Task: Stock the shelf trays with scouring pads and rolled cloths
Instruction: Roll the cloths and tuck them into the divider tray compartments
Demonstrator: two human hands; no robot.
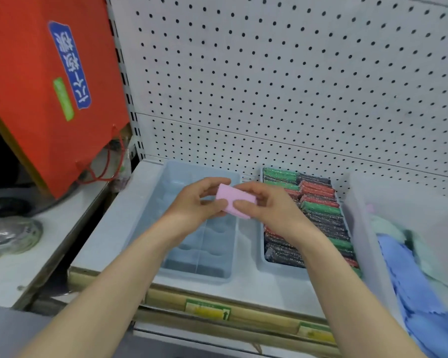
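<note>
A folded pink cloth (235, 201) is held between my left hand (197, 202) and my right hand (263, 205), both gripping it above the pale blue divided tray (150, 215), whose compartments hold nothing. To the right sits a second tray (261, 244) packed with green, red and dark scouring pads (318, 210). A clear bin (367, 241) at the far right holds loose blue cloths (419, 293) and a pale green one.
A white pegboard (282, 86) backs the shelf (246, 288). A red bag (49, 86) leans at the left over a side counter (23, 267) with a round lidded container (11, 236). Price-tag strips (207, 310) line the shelf's front edge.
</note>
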